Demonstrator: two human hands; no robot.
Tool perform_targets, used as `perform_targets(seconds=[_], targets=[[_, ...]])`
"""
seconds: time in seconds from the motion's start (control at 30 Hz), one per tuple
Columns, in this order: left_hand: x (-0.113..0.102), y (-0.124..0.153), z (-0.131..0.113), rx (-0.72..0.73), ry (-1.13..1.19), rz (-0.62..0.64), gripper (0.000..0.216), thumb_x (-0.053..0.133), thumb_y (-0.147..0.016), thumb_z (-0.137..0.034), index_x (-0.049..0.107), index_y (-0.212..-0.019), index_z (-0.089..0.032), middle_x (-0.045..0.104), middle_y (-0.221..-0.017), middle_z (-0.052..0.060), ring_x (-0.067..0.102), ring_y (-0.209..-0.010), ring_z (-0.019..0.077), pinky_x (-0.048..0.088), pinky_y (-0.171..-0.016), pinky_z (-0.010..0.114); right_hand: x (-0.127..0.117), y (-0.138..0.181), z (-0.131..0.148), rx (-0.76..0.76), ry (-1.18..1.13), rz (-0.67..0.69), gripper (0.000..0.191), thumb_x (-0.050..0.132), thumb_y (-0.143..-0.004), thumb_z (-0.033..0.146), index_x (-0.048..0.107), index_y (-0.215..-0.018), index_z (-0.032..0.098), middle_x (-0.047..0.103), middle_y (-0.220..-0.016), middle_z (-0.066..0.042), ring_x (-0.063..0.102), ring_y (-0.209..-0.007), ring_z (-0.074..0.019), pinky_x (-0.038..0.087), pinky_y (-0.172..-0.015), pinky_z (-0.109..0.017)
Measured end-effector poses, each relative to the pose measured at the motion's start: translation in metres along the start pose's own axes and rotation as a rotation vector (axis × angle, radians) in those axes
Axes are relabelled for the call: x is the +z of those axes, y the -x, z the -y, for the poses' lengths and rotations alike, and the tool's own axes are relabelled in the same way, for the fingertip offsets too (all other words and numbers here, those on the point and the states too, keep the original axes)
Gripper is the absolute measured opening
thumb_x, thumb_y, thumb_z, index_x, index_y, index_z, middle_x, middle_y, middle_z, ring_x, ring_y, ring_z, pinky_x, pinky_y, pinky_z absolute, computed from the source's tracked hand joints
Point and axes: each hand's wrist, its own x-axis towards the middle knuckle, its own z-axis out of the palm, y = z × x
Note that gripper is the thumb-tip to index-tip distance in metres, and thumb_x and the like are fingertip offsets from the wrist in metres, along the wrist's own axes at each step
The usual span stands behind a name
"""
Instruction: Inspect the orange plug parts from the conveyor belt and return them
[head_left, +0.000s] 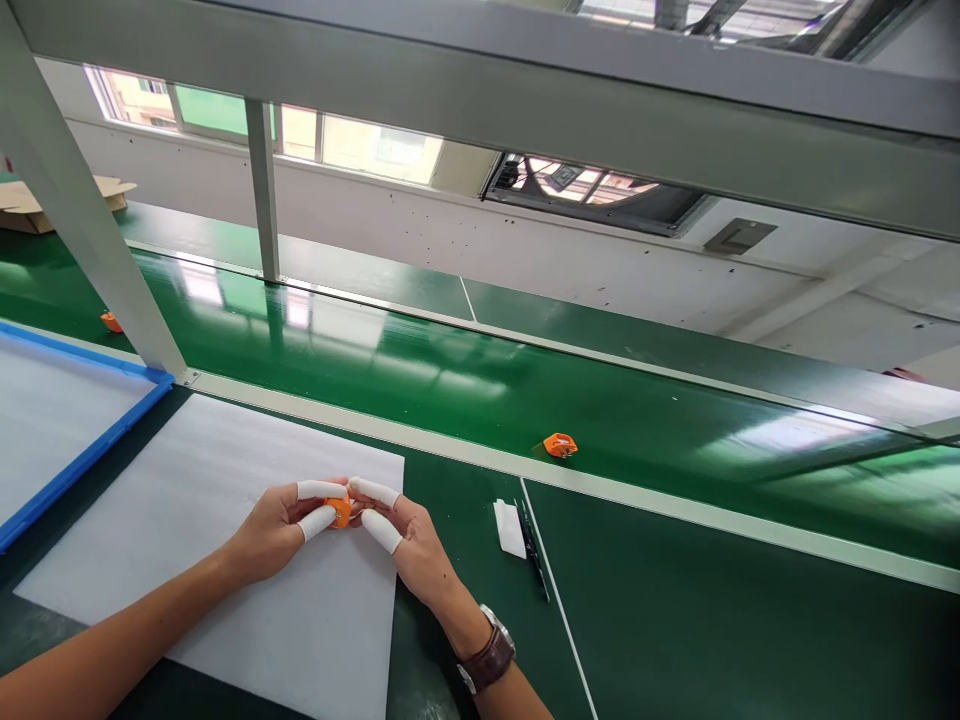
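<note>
My left hand point(279, 522), with white finger cots on thumb and forefinger, pinches a small orange plastic part point(341, 512) above the white sheet point(300, 620). Close against it, my right hand point(409, 535) also wears white finger cots. Its thumb and forefinger are bent together around what looks like a thin wire point(358, 510) at the part's right side; the exact grip is too small to make out. Both hands meet near the sheet's right edge.
Another orange part point(560, 445) lies on the green belt point(465, 370), and one more point(111, 322) sits far left. A white piece point(510, 528) and a black pen-like tool point(534, 550) rest on the bench. A blue-rimmed tray point(90, 450) and metal post point(97, 200) stand left.
</note>
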Motion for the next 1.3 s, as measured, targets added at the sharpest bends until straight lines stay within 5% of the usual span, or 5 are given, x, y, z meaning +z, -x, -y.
perform_targets(seconds=[0.2,0.63,0.97,1.13,1.3], targets=[[0.002,0.002,-0.01,-0.045,0.048,-0.029,0.03,0.069,-0.088,-0.033,0.071,-0.116,-0.021,0.056,-0.146,0.008,0.065,-0.12,0.0291,0.05,-0.108,0.045,-0.002,-0.003,-0.01,-0.136,0.339,-0.329,0.022,0.059,-0.093,0.034,0.075,-0.104,0.023,0.071,-0.106,-0.007,0.066,-0.09,-0.0211,0.055,-0.08,-0.035],[0.001,-0.001,0.005,-0.044,0.026,-0.111,0.048,0.077,-0.08,-0.03,0.058,-0.123,-0.019,0.071,-0.115,0.01,0.07,-0.109,0.0258,0.053,-0.103,0.042,0.0,-0.006,-0.033,-0.337,0.571,-0.169,0.018,0.055,-0.095,0.021,0.068,-0.106,0.024,0.066,-0.103,-0.008,0.063,-0.094,-0.021,0.054,-0.083,-0.036],[-0.011,-0.004,-0.005,0.159,-0.672,-0.36,0.042,0.072,-0.08,-0.046,0.067,-0.117,-0.028,0.069,-0.109,0.004,0.064,-0.08,0.02,0.056,-0.075,0.032,0.003,-0.008,-0.03,-0.468,0.756,-0.182,0.019,0.057,-0.087,0.01,0.069,-0.1,0.019,0.065,-0.1,-0.008,0.06,-0.096,-0.0218,0.051,-0.088,-0.037],[-0.016,-0.041,-0.019,0.12,-0.757,-0.423,0.057,0.067,-0.082,-0.05,0.059,-0.13,-0.02,0.071,-0.11,0.007,0.067,-0.089,0.0229,0.055,-0.082,0.035,0.003,-0.011,-0.034,-0.482,0.786,-0.185,0.018,0.058,-0.086,0.01,0.069,-0.098,0.019,0.065,-0.101,-0.008,0.06,-0.095,-0.021,0.051,-0.088,-0.036],[-0.03,-0.124,-0.028,0.214,-0.889,-0.484,0.059,0.063,-0.083,-0.036,0.051,-0.137,-0.014,0.07,-0.115,0.011,0.068,-0.094,0.0225,0.052,-0.089,0.034,0.003,-0.012,-0.036,-0.48,0.813,-0.185,0.02,0.059,-0.083,0.007,0.07,-0.094,0.018,0.065,-0.102,-0.007,0.058,-0.096,-0.0215,0.05,-0.09,-0.036]])
